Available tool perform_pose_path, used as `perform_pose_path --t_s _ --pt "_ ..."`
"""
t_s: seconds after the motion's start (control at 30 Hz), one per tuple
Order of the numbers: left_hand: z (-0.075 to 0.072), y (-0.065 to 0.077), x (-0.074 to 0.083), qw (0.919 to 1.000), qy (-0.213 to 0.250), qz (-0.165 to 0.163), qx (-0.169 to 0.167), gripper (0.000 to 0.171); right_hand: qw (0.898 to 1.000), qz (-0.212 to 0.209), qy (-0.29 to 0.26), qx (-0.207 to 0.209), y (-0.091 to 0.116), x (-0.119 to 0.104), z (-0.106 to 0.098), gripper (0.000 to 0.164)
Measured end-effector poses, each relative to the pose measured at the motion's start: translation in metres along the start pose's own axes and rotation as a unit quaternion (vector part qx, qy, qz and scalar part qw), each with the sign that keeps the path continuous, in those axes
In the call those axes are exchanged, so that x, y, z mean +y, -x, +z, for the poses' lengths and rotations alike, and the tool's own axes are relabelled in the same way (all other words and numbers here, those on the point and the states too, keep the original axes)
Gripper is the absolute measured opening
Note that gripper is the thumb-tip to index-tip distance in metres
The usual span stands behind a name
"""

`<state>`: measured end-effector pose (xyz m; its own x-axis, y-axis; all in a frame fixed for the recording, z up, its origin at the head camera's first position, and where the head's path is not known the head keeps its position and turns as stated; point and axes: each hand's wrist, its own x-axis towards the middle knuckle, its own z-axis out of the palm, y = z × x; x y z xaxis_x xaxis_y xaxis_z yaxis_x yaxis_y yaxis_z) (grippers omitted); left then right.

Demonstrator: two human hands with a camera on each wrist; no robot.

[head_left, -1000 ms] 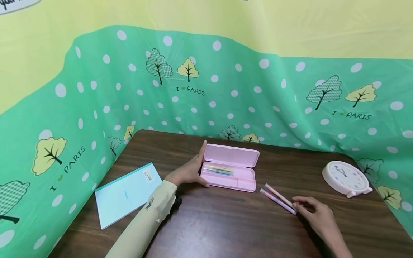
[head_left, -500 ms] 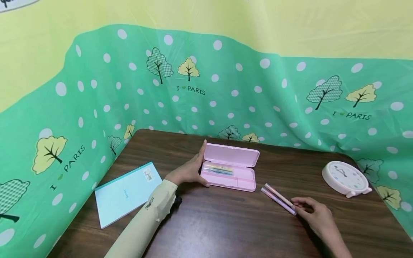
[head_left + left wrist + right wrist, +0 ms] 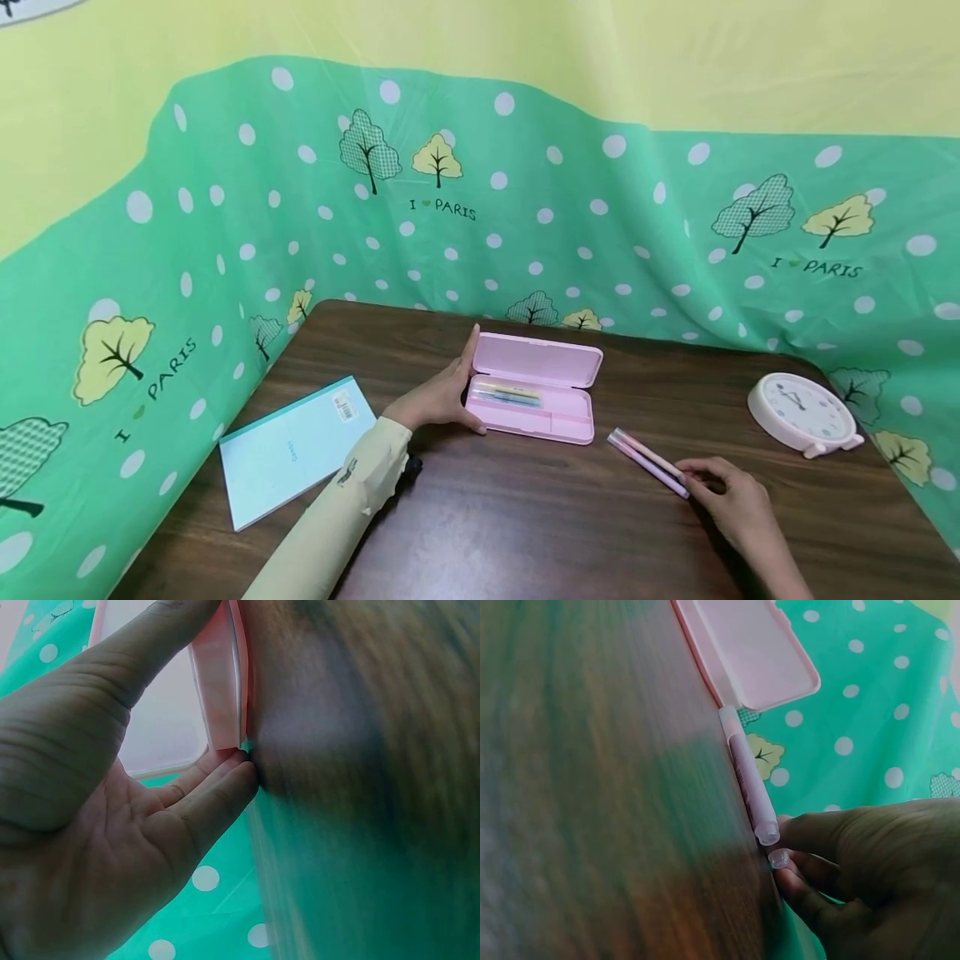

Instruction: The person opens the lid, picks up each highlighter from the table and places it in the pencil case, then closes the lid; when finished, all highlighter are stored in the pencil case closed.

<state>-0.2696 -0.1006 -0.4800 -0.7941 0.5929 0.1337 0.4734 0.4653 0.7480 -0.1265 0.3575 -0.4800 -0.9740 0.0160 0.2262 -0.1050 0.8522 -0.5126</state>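
A pink pencil case [image 3: 572, 428] lies with its lid raised in the middle of the table, several pens [image 3: 510, 395] inside its left part. My left hand [image 3: 438, 398] holds the case's left end, thumb at the front and fingers spread up behind. In the left wrist view, the fingertips meet the case's end [image 3: 221, 682]. To the right, a peach pen [image 3: 651, 451] and a purple pen [image 3: 647, 468] lie side by side on the table. My right hand [image 3: 735, 500] pinches the near end of the peach pen; the purple pen [image 3: 751, 784] rests just beside the fingertips.
A light blue notebook [image 3: 292, 458] lies at the left, beside the left forearm. At the right stands a white round clock [image 3: 802, 415], tilted back. A green and yellow patterned cloth [image 3: 630, 233] hangs behind the brown table [image 3: 525, 533].
The far end of the peach pen has swung slightly left, closing the gap to the purple pen. The right hand has shifted a little left; the left hand keeps its place on the case.
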Motion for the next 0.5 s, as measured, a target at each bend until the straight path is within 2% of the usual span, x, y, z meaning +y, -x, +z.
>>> perform_pose_path --t_s 0.2,0.33,0.37,0.43,0.5 --pt "-0.001 -0.005 -0.005 1.0 -0.005 -0.002 0.007 0.167 1.0 0.019 0.003 0.0 -0.004 -0.001 -0.001 0.013" --pt "-0.003 -0.003 0.008 0.9998 -0.011 -0.015 0.004 0.166 0.999 0.036 0.0 0.012 -0.005 -0.001 -0.001 0.013" --pt "-0.002 -0.004 0.004 0.9998 -0.016 -0.009 0.004 0.166 0.999 0.038 -0.003 0.016 -0.004 -0.001 -0.001 0.013" --pt "-0.003 -0.002 0.011 0.9996 -0.019 -0.021 -0.002 0.165 0.999 0.038 -0.009 0.023 -0.004 -0.001 0.001 0.012" --pt "-0.001 0.0 0.011 0.9994 -0.023 -0.026 -0.006 0.165 0.999 0.032 -0.013 0.03 -0.002 -0.001 0.004 0.011"
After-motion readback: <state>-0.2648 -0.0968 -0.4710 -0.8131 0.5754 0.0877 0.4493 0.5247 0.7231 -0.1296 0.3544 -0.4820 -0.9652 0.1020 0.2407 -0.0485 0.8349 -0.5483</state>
